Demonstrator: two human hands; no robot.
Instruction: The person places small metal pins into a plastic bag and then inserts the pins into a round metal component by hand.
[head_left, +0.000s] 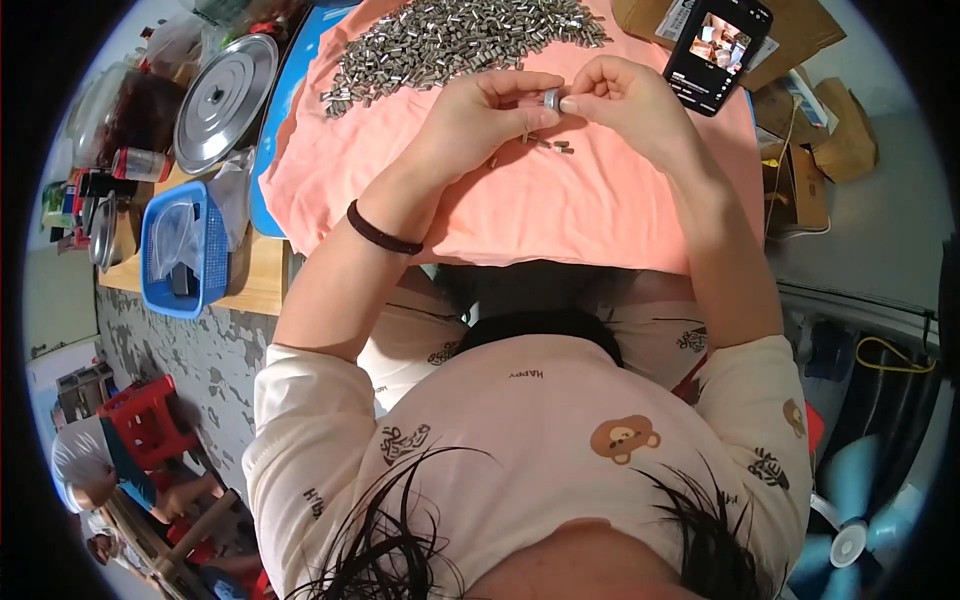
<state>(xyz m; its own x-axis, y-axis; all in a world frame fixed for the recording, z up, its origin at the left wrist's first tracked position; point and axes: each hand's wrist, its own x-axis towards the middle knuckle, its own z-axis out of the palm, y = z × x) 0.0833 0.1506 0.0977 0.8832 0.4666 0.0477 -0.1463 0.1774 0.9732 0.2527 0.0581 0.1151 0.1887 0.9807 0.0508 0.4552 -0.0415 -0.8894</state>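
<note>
Above the peach cloth [600,205], my two hands meet fingertip to fingertip. My left hand [490,112] is closed, its thumb and fingers pinching a small silvery metal ring [552,98]. Against the ring's right side press the thumb and index finger of my right hand [632,108], also closed in a pinch; whatever lies between those fingertips is hidden. Beneath the hands a few small metal pins [563,149] lie loose on the cloth. Farther off spreads a large heap of similar short metal pins [450,50].
A phone [715,52] with a lit screen leans on a cardboard box [800,40] at the far right. Left of the cloth are a round metal lid [226,103] and a blue plastic basket [218,250]. A fan [848,545] stands lower right; other people [85,455] sit lower left.
</note>
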